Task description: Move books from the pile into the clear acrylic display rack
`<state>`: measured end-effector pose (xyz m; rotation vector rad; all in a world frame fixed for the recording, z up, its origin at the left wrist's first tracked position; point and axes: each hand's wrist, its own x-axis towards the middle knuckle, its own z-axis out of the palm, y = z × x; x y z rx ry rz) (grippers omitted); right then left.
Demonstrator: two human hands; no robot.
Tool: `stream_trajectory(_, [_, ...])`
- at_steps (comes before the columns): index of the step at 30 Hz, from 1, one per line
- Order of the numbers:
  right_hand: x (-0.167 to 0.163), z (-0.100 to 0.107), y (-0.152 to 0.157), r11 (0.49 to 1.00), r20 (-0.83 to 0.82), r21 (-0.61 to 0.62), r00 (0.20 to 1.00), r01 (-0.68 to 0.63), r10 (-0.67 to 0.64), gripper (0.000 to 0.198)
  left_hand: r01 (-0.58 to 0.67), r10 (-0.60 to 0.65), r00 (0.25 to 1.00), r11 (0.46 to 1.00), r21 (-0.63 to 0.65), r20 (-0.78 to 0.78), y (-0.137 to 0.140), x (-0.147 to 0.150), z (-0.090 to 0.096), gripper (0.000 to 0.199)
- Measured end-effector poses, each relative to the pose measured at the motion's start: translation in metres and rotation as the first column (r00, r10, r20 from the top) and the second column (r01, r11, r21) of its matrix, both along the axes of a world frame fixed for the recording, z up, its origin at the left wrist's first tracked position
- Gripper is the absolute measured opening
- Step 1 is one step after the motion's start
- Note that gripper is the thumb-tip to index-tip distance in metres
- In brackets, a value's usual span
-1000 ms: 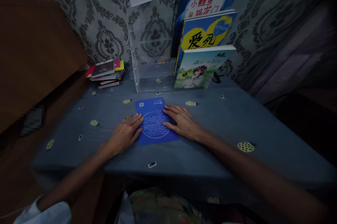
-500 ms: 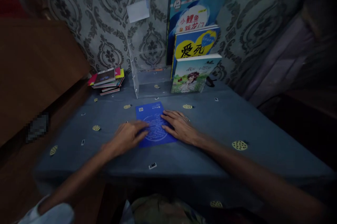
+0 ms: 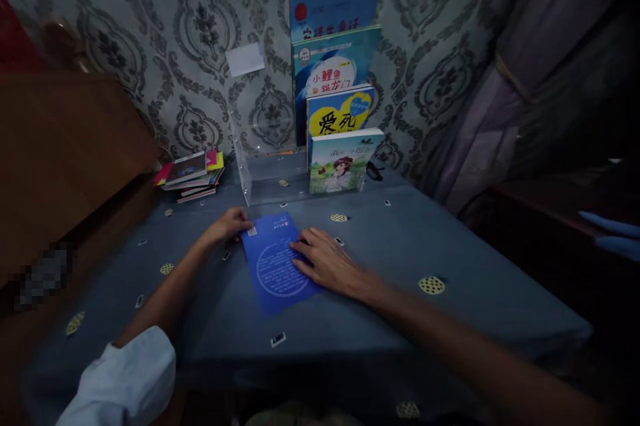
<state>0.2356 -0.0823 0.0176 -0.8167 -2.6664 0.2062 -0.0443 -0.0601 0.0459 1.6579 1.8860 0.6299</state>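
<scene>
A blue printed leaflet (image 3: 274,249) with a white ring of text and a small code square lies on the cloth-covered table, turned slightly. At its upper left corner is my left hand (image 3: 230,224), with thumb and fingers closed on the edge by the code square. My right hand (image 3: 330,266) rests flat on the leaflet's right side, fingers stretched out and a little apart. Behind the leaflet stands a clear acrylic stand (image 3: 273,189). Its right part holds several upright books, the front one a green-blue book (image 3: 343,163) with a drawn figure.
A stack of small booklets (image 3: 193,176) lies at the table's back left. The dark blue tablecloth (image 3: 380,319) has pineapple prints. A brown wooden cabinet (image 3: 75,146) stands on the left, a purple curtain (image 3: 480,126) on the right. Dark sunglasses-like item (image 3: 374,171) sits beside the books.
My left hand has moved up and left from the leaflet's middle to its upper left corner. The leaflet has turned slightly. My right hand stays on its right side. The view has shifted.
</scene>
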Motion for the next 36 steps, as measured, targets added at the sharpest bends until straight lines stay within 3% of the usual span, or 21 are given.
stream_trajectory(4, [-0.004, 0.006, -0.006, 0.984, -0.068, -0.169, 0.995, 0.058, -0.07, 0.049, 0.01, 0.001, 0.954, 0.999, -0.034, 0.299, -0.017, 0.008, 0.021, 0.027])
stream_trajectory(7, [-0.009, 0.021, -0.015, 0.911, -0.232, -0.413, 0.967, 0.002, -0.108, 0.073, 0.047, -0.004, 0.761, 0.998, -0.049, 0.649, -0.028, 0.024, 0.044, 0.025])
stream_trajectory(9, [-0.012, 0.035, -0.021, 0.824, -0.376, -0.548, 0.923, -0.148, -0.085, 0.077, 0.076, -0.025, 0.653, 0.997, -0.033, 0.757, -0.033, 0.038, 0.062, 0.015])
stream_trajectory(12, [-0.013, 0.055, -0.027, 0.686, -0.569, -0.631, 0.817, -0.361, -0.093, 0.072, 0.097, -0.088, 0.571, 0.995, 0.039, 0.816, -0.037, 0.056, 0.086, 0.025])
stream_trajectory(16, [-0.009, 0.059, -0.023, 0.437, -0.607, -0.764, 0.758, -0.474, -0.239, 0.053, 0.042, -0.129, 0.564, 0.991, 0.127, 0.816, -0.032, 0.064, 0.104, 0.026])
stream_trajectory(17, [-0.007, 0.054, -0.02, 0.39, -0.596, -0.787, 0.752, -0.478, -0.28, 0.047, 0.03, -0.126, 0.572, 0.991, 0.133, 0.811, -0.029, 0.064, 0.104, 0.025])
stream_trajectory(19, [-0.004, 0.04, -0.012, 0.351, -0.567, -0.82, 0.73, -0.453, -0.381, 0.038, 0.026, -0.127, 0.595, 0.99, 0.139, 0.794, -0.023, 0.062, 0.095, 0.023])
stream_trajectory(23, [0.004, 0.007, 0.007, 0.34, -0.426, -0.9, 0.72, -0.273, -0.549, 0.031, 0.109, -0.23, 0.717, 0.969, 0.22, 0.658, -0.023, 0.069, 0.049, 0.046])
stream_trajectory(26, [0.009, -0.008, 0.015, 0.333, -0.365, -0.92, 0.754, -0.205, -0.545, 0.034, 0.39, -0.46, 0.823, 0.884, 0.258, 0.334, -0.039, 0.088, 0.006, 0.055])
stream_trajectory(28, [0.011, -0.012, 0.017, 0.338, -0.36, -0.92, 0.772, -0.199, -0.524, 0.035, 0.537, -0.557, 0.826, 0.825, 0.179, 0.088, -0.048, 0.099, -0.015, 0.06])
stream_trajectory(31, [0.012, -0.014, 0.018, 0.349, -0.349, -0.919, 0.794, -0.185, -0.498, 0.037, 0.559, -0.545, 0.825, 0.826, 0.075, -0.151, -0.04, 0.102, -0.028, 0.062])
stream_trajectory(36, [0.013, -0.015, 0.019, 0.365, -0.339, -0.915, 0.814, -0.169, -0.471, 0.037, 0.496, -0.457, 0.797, 0.868, -0.004, -0.395, 0.005, 0.076, -0.025, 0.055])
